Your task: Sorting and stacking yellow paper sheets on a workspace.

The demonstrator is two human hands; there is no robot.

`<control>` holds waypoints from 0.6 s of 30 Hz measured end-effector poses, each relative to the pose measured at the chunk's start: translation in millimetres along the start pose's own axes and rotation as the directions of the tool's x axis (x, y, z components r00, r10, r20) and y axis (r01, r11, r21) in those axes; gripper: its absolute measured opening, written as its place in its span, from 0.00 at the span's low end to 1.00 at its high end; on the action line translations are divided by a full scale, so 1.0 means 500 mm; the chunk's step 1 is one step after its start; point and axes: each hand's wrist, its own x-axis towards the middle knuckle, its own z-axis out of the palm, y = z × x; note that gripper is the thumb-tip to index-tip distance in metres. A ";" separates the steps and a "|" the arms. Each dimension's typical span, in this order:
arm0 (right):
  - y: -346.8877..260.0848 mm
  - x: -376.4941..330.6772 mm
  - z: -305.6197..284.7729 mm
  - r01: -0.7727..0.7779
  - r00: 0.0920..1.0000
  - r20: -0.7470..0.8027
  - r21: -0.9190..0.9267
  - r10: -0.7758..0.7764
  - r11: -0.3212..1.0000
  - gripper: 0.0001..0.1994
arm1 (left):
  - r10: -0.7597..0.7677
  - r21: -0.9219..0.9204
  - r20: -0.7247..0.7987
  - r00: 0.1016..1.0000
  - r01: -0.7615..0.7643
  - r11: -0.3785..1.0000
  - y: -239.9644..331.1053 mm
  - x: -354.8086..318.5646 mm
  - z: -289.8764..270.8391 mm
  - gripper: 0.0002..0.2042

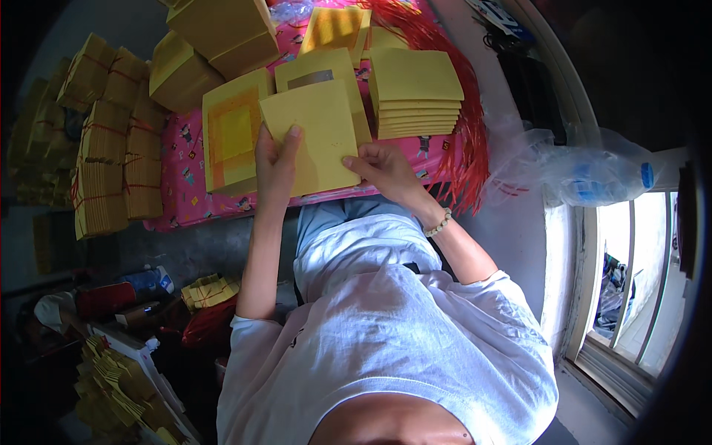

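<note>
Between both hands I hold yellow paper [319, 130], tilted up in front of me; whether it is one sheet or a thin stack I cannot tell. My left hand [276, 169] grips its left edge, thumb on the near face. At the lower right edge, my right hand [384, 170] pinches the paper with thumb and curled fingers. Just behind it lies yellow paper with a silver patch [320, 76], partly covered. To the left is yellow paper printed with an orange square [234, 127]. A layered stack of yellow paper [415, 78] sits on the right.
A pink patterned cloth [182, 174] covers the table. Red strings [463, 152] hang over its right side. Tied yellow paper bundles [104, 133] are piled at left, with larger yellow blocks [222, 33] at the back. A clear plastic bag with bottles [593, 178] is by the window.
</note>
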 end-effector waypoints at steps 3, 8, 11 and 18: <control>-0.001 -0.017 0.007 -0.007 1.000 -0.028 0.045 0.008 0.999 0.10 | -0.019 -0.025 -0.046 0.999 0.017 1.000 0.010 0.000 0.004 0.16; -0.018 -0.037 0.004 -0.207 0.978 -0.004 0.130 0.209 0.970 0.09 | 0.064 0.059 -0.025 0.998 -0.062 0.996 -0.002 0.001 0.004 0.15; -0.006 -0.029 -0.038 -0.012 1.000 0.004 0.159 0.011 0.987 0.12 | -0.014 0.162 0.067 0.998 0.003 0.987 0.012 -0.002 0.009 0.15; -0.090 0.006 -0.138 0.271 0.962 0.052 -0.286 -0.267 0.919 0.17 | -0.127 0.355 0.377 0.917 -0.016 0.935 0.031 0.023 0.045 0.17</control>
